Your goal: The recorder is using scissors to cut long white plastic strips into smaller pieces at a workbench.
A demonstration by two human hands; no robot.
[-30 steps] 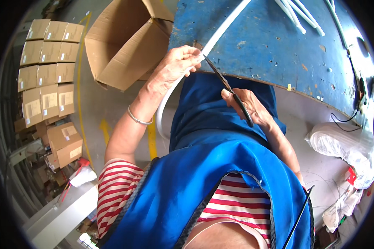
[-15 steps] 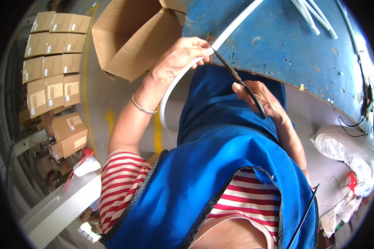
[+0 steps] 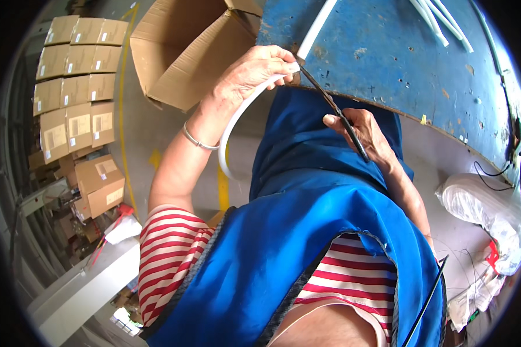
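So compared with a second ago the left hand (image 3: 252,72) has slid further along the white plastic tube (image 3: 237,124) and is now right at the edge of the blue worktop (image 3: 388,52); the tube's curve below the wrist looks tighter too, so my guess is the cut is being lined up at a fresh spot. Left hand is clamped around the tube, fingers wrapped over it; the tube runs up over the worktop and loops down toward the floor. Right hand (image 3: 359,130) is closed on the black scissors (image 3: 330,107), thumb on top, blades pointing at the tube just beside the left fingers; can't tell whether the blades are parted. Open cardboard box (image 3: 185,58) sits to the left.
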